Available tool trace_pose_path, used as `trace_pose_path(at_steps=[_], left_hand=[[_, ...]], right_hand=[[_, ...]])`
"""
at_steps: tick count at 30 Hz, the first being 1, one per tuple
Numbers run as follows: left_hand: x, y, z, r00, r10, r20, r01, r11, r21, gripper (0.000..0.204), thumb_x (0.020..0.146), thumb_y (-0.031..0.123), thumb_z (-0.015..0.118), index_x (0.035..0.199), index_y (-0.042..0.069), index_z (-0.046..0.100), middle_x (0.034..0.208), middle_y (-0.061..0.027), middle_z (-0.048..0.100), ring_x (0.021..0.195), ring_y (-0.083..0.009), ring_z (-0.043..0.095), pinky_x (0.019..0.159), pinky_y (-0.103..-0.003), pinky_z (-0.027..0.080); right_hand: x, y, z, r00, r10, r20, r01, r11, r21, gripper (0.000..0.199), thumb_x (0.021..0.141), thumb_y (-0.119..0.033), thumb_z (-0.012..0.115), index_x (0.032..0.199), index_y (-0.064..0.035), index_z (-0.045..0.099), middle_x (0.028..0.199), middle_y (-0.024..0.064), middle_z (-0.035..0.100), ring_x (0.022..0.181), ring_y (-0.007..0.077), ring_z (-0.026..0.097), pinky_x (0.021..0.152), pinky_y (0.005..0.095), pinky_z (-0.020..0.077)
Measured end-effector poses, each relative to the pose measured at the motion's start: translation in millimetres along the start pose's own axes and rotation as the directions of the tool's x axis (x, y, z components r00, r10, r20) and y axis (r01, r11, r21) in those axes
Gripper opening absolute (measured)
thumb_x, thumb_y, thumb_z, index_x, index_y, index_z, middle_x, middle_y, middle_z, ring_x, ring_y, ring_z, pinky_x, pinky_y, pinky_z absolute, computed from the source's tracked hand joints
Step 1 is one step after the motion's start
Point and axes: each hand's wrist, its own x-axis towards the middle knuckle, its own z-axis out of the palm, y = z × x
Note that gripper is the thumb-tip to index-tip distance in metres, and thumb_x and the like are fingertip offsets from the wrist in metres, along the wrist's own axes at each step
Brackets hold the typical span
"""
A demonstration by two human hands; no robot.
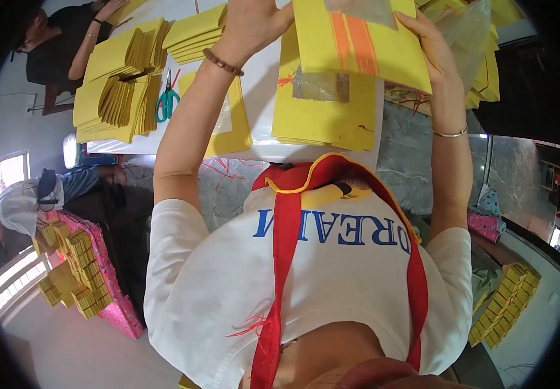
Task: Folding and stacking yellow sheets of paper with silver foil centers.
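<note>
Raised above the table's near edge is a sheaf of yellow joss paper (pixel 319 48) with a silver foil patch and orange stripes. My right hand (pixel 430 48) grips its right side, thumb on the front. At the opposite side my left hand (pixel 254 26) is closed on the upper left edge; the frame's top cuts off most of its fingers. Below the raised sheaf lies a yellow stack (pixel 322 120) with a foil square on top. Another foil-marked yellow sheet (pixel 234 126) is partly behind my left forearm. Teal-handled scissors (pixel 167 100) lie to its left.
Folded yellow bundles (pixel 114 107) crowd the white table's (pixel 260 150) left side. A clear plastic bag (pixel 468 29) and more yellow paper are at right. A co-worker (pixel 62 48) sits far left; another person (pixel 23 201) bends by a pink-covered table (pixel 108 272). Yellow stacks (pixel 503 305) stand lower right.
</note>
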Motion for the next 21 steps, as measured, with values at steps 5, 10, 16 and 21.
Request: trace_pose_path(at_steps=[5, 10, 16, 21], left_hand=[[13.1, 18.0, -8.0, 0.863, 0.295, 0.409, -0.408, 0.885, 0.223, 0.052, 0.076, 0.032, 0.061, 0.121, 0.010, 0.050, 0.122, -0.0107, 0.049, 0.110, -0.0296, 0.042, 0.087, -0.038, 0.032], [-19.5, -3.8, -5.7, 0.795, 0.354, 0.493, -0.400, 0.917, -0.014, 0.051, 0.076, 0.023, 0.057, 0.124, 0.010, 0.046, 0.125, -0.0119, 0.046, 0.105, -0.0274, 0.048, 0.083, -0.034, 0.036], [-65.3, 19.9, -11.4, 0.919, 0.215, 0.330, -0.220, 0.975, -0.022, 0.029, 0.071, 0.023, 0.063, 0.099, 0.015, 0.064, 0.098, -0.0028, 0.060, 0.089, -0.0226, 0.055, 0.076, -0.033, 0.039], [-90.2, 42.5, -20.3, 0.929, 0.125, 0.347, -0.104, 0.991, -0.081, 0.028, 0.070, 0.021, 0.065, 0.097, 0.013, 0.064, 0.096, -0.0033, 0.060, 0.090, -0.0209, 0.055, 0.076, -0.032, 0.039]], right_hand=[[17.3, 27.6, -19.7, 0.926, -0.030, 0.376, -0.083, 0.957, 0.279, 0.044, 0.081, 0.001, 0.049, 0.124, 0.0040, 0.040, 0.116, 0.0178, 0.054, 0.097, 0.0246, 0.059, 0.085, 0.0344, 0.0488], [-31.3, 10.2, 8.0, 0.980, 0.098, -0.175, -0.083, 0.993, 0.089, 0.041, 0.087, -0.010, 0.047, 0.125, 0.0021, 0.040, 0.116, 0.0164, 0.054, 0.099, 0.0234, 0.058, 0.085, 0.0333, 0.0479], [-76.7, 39.8, -20.5, 0.994, -0.057, -0.092, 0.026, 0.951, -0.308, 0.046, 0.087, -0.013, 0.051, 0.128, -0.0006, 0.036, 0.114, 0.0112, 0.053, 0.102, 0.0172, 0.054, 0.084, 0.0278, 0.0455], [-100.8, 75.2, -8.6, 0.881, -0.462, 0.099, 0.295, 0.375, -0.879, 0.056, 0.077, -0.006, 0.063, 0.128, -0.0087, 0.040, 0.126, 0.0123, 0.044, 0.111, 0.0260, 0.048, 0.089, 0.0347, 0.0416]])
